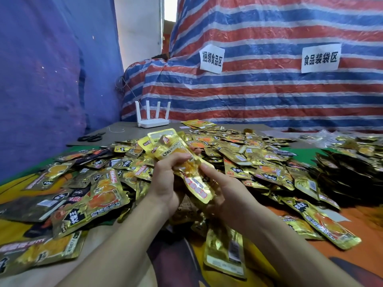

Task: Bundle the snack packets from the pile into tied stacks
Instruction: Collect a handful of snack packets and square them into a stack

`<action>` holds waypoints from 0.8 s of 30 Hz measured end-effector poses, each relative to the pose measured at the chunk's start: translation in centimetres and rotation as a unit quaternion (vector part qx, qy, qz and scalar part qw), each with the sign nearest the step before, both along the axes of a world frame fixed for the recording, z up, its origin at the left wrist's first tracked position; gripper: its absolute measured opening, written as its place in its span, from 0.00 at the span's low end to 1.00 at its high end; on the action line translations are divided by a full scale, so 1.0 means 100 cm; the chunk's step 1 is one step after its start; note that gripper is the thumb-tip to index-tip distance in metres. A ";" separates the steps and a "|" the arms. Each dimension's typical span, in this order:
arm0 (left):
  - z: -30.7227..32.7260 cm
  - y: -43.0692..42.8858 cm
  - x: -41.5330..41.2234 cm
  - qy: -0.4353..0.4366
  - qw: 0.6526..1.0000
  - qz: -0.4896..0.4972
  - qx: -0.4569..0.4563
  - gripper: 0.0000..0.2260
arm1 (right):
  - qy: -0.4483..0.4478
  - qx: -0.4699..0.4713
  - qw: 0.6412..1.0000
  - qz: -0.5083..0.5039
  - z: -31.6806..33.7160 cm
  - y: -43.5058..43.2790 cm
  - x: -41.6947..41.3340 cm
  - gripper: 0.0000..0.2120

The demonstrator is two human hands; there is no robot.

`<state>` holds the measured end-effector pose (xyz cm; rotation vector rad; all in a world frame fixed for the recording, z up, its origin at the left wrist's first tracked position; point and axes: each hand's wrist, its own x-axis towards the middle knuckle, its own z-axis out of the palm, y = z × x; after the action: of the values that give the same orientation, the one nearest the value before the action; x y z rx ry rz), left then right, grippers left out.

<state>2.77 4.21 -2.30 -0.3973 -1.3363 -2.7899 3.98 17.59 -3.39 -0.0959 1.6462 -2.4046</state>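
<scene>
**Several packets in hand, stack not yet tied**

Both hands are on a handful of packets, held up just above the middle of the pile.
- Left hand: fingers curled round the upper-middle of the handful, full grip.
- Right hand: thumb laid along the top packet's face near the lower end. Its other fingers are hidden underneath, so it reads as a pinch.

Handling, as a judgement:
- Foil pouches, so light, floppy and slick face to face. A loose handful will likely fan out and shear sideways.
- Best hold is across the middle, squeezing the faces together. The sealed end edges are the stiff part, good for tapping the ends flush.
- Contents look soft, so grip firmly but don't crush.

No string is visible on the handful. Scissors lie on the far left of the table, well apart. A darker heap to the right looks like finished bundles, though ties can't be made out.
</scene>
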 end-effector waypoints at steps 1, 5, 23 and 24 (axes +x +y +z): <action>0.001 0.000 0.000 -0.001 1.000 0.005 -0.003 0.09 | -0.024 -0.011 0.999 0.018 0.001 -0.002 0.002 0.16; 0.001 0.001 0.004 0.004 0.999 0.004 -0.039 0.18 | -0.078 -0.060 0.994 0.041 0.002 -0.008 0.006 0.15; -0.020 0.028 0.008 0.202 0.928 0.243 -0.195 0.31 | -0.061 -0.048 0.996 -0.037 -0.010 -0.013 0.000 0.20; -0.021 0.029 0.008 0.191 0.935 0.229 -0.193 0.35 | -0.044 -0.028 0.998 -0.046 -0.011 -0.014 0.000 0.18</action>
<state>3.60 7.15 -4.39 -0.5214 -1.6158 -1.9542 3.99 16.24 -4.48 0.0763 1.5788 -2.4845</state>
